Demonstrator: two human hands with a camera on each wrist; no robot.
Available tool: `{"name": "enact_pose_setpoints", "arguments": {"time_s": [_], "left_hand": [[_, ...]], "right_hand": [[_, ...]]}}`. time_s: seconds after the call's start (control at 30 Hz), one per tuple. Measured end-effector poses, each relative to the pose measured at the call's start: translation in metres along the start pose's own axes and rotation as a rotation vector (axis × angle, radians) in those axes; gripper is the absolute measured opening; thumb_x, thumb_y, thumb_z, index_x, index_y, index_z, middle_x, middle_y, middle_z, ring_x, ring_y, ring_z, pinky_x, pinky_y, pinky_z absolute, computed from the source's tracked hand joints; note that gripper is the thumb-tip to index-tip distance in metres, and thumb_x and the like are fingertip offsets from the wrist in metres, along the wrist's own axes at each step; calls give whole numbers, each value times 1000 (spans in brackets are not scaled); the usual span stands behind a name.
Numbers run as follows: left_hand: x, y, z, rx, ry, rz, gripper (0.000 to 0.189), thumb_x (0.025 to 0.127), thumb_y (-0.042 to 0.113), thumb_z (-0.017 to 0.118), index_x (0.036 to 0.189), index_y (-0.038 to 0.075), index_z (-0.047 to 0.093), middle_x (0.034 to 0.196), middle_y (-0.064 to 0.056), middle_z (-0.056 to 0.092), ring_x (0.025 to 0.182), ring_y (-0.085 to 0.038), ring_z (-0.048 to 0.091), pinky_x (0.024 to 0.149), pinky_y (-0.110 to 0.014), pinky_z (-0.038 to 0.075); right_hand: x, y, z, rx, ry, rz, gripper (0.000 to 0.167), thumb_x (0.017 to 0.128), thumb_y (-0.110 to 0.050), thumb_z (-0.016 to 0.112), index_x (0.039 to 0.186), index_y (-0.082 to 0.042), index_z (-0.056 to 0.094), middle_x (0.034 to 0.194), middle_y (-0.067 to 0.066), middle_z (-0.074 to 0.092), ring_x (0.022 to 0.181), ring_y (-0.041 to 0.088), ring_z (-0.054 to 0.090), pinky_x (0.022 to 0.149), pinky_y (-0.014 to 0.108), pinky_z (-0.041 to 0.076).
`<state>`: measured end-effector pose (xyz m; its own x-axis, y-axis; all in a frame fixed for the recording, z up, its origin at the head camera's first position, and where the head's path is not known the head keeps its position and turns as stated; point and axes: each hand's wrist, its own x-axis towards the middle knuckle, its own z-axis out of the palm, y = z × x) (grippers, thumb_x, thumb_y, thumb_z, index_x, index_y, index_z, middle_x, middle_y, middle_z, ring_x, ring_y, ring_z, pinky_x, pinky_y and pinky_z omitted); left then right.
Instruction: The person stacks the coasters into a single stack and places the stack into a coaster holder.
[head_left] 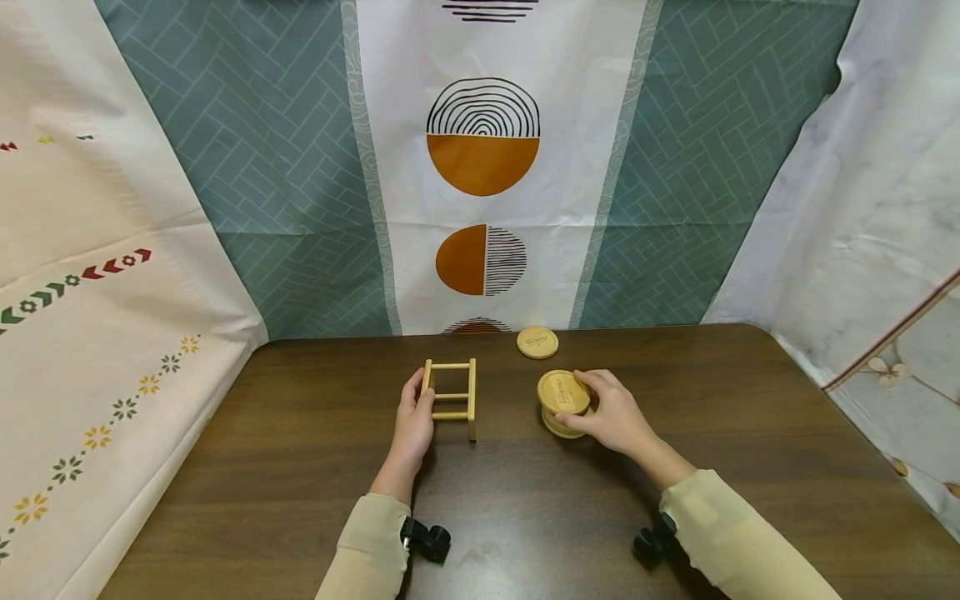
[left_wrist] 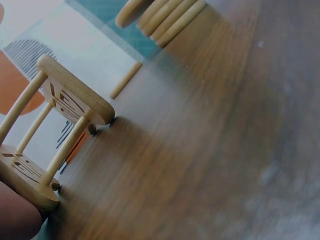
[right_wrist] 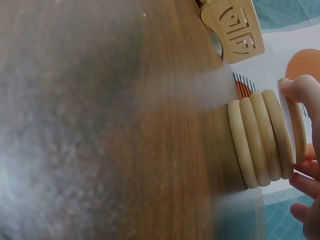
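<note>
My left hand (head_left: 413,418) grips the left side of a small wooden coaster holder (head_left: 472,392), which stands on the table. Round bars join its two side panels, and cut-out patterns show on them in the left wrist view. To the right, my right hand (head_left: 618,417) pinches a round wooden coaster (head_left: 564,392) by its edges, thumb on the near side. In the right wrist view a narrow gap separates this coaster (right_wrist: 298,130) from the stack of several coasters (right_wrist: 257,142) below it. Lettering marks its upper face.
A single round coaster (head_left: 537,342) lies flat near the back edge of the dark wooden table (head_left: 495,492), behind the stack. Patterned cloth (head_left: 300,167) hangs behind the table, with pale cloths at the left and right. A black wrist mount (head_left: 426,540) sits at the left sleeve.
</note>
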<state>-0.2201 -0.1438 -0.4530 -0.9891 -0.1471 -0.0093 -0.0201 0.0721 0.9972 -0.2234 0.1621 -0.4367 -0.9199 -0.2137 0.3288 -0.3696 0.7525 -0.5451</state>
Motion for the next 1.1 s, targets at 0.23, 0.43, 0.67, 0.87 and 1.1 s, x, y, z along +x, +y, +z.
{"name": "enact_pose_setpoints", "arguments": {"time_s": [0.23,0.43,0.67,0.87,1.1], "left_hand": [[0,-1,0,9,-2,8,50,101,17,35,149,9,24,152,-14,28,140,-30,27,113,-50,22],[1,-2,0,9,-5,10,51,101,16,35,149,8,24,153,-14,28,140,-30,26,114,-50,21],[1,-2,0,0,-6,13,51,101,15,35,149,8,23,153,-15,27,141,-30,24,114,-50,20],[1,-2,0,5,-4,6,51,101,16,36,149,9,24,153,-15,27,141,-30,24,114,-49,20],[2,-2,1,1,0,8,50,101,15,36,149,8,24,153,-15,28,141,-30,24,114,-49,20]], "right_hand": [[-3,2,-2,-5,6,-6,77,68,-43,81,128,-1,56,121,14,57,112,31,55,92,49,46],[-6,4,-2,-1,-3,11,78,69,-43,81,129,-1,56,123,14,57,114,33,54,93,50,45],[-8,6,-3,-2,-15,26,78,70,-43,80,130,-1,55,124,15,56,115,34,53,94,51,45],[-9,8,-2,-4,-13,27,78,70,-44,80,130,-1,55,124,14,56,114,33,54,93,51,45],[-11,8,-2,7,-13,31,79,69,-44,80,130,-1,55,124,14,56,114,33,54,93,50,45]]}}
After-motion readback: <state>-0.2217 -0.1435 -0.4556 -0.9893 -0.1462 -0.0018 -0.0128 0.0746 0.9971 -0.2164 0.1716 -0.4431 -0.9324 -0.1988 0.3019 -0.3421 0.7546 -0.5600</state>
